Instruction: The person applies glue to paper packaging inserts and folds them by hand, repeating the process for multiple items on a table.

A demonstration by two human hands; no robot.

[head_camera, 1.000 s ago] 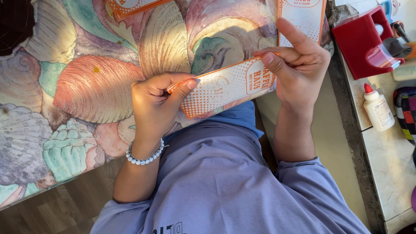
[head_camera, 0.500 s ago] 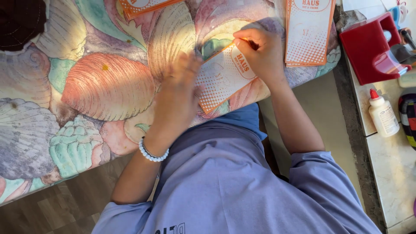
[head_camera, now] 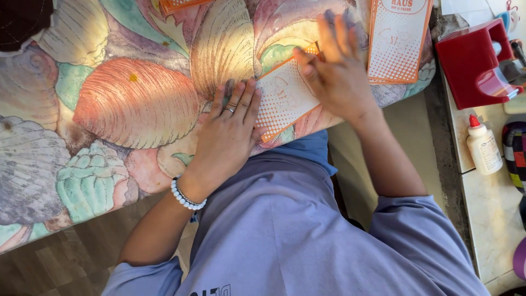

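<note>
An orange-and-white dotted paper bag (head_camera: 282, 101) lies flat on a cloth with a large seashell print (head_camera: 131, 104). My left hand (head_camera: 227, 129), with a ring and a white bead bracelet, presses flat on the bag's left end, fingers spread. My right hand (head_camera: 337, 71) lies flat and blurred over the bag's right end, fingers stretched out. A second bag of the same kind (head_camera: 399, 41) lies just right of my right hand. A third one (head_camera: 181, 4) shows at the top edge.
A red box-shaped holder (head_camera: 476, 63) stands at the top right. A white glue bottle with a red cap (head_camera: 484, 145) sits on a pale counter (head_camera: 493, 219). A dark object (head_camera: 19, 19) lies at the top left. Wooden floor (head_camera: 49, 263) shows below the cloth.
The bag was held up in both hands; it now lies flat on the cloth, both hands opened and pressing on it.
</note>
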